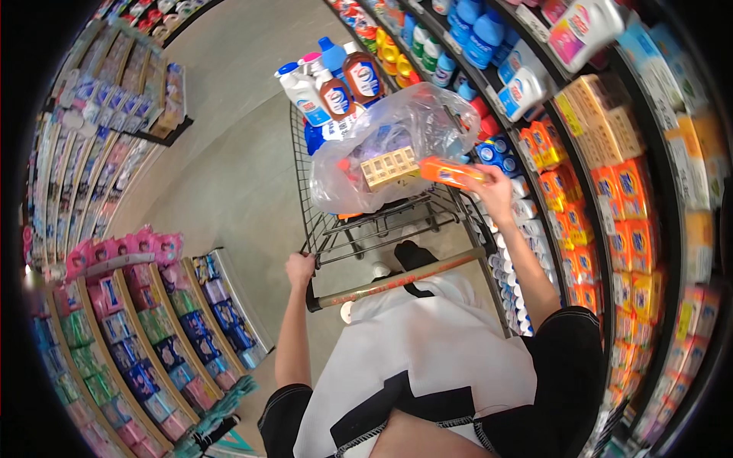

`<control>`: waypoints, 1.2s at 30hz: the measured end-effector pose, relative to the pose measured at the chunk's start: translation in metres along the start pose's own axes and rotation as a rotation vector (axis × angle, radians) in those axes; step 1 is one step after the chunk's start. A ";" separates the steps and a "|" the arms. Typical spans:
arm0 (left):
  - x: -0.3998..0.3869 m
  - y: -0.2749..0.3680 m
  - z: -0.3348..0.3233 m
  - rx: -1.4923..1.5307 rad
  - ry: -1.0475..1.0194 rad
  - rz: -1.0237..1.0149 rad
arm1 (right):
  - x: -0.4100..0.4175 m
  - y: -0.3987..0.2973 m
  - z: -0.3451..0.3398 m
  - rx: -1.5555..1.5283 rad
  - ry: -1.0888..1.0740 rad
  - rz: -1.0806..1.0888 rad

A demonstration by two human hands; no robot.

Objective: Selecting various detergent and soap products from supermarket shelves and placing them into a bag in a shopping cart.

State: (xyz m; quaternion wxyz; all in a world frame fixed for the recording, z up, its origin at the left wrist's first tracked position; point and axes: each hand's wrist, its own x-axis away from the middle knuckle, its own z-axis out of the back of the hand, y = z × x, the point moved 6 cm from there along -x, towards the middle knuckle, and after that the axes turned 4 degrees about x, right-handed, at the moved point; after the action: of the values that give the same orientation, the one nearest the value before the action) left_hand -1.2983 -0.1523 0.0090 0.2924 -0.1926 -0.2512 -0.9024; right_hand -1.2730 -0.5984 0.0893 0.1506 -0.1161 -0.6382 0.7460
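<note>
My right hand grips an orange soap pack by its right end. The pack is held over the right side of a wire shopping cart, beside a gold box. That box lies on a crumpled clear plastic bag inside the cart. On the left, my left hand is closed around the cart's frame near the end of the push handle. Brown disinfectant bottles and a white spray bottle stand at the cart's far end, with a blue-capped bottle behind them.
Close along my right run shelves of orange soap packs, a cardboard box and detergent jugs. To the left, shelving with pink and blue packages stands apart from the cart. Grey floor lies between.
</note>
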 end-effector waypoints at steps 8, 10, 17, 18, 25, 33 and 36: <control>-0.005 -0.008 -0.006 -0.046 0.051 0.040 | -0.094 0.057 -0.152 0.646 -0.387 0.034; 0.001 -0.009 -0.005 -0.046 0.065 0.069 | -0.098 0.062 -0.175 0.747 -0.511 0.035; 0.003 -0.010 -0.007 -0.065 0.134 0.042 | -0.101 0.123 -0.160 0.731 -0.540 0.367; 0.003 -0.009 -0.006 -0.081 0.147 0.029 | -0.099 0.122 -0.152 0.844 -0.535 0.338; -0.003 -0.019 -0.010 -0.054 0.075 0.061 | -0.041 0.063 -0.092 0.464 -0.331 0.186; -0.003 -0.009 -0.007 -0.011 0.017 -0.046 | 0.044 0.018 -0.025 0.376 0.085 0.299; -0.006 -0.011 -0.010 0.036 -0.010 -0.071 | 0.074 0.026 -0.009 0.418 0.147 0.208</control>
State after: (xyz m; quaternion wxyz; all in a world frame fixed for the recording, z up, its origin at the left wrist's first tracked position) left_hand -1.3027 -0.1474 -0.0063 0.2623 -0.1827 -0.2756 -0.9066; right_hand -1.3405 -0.5658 0.0633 0.1397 -0.2016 -0.4421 0.8628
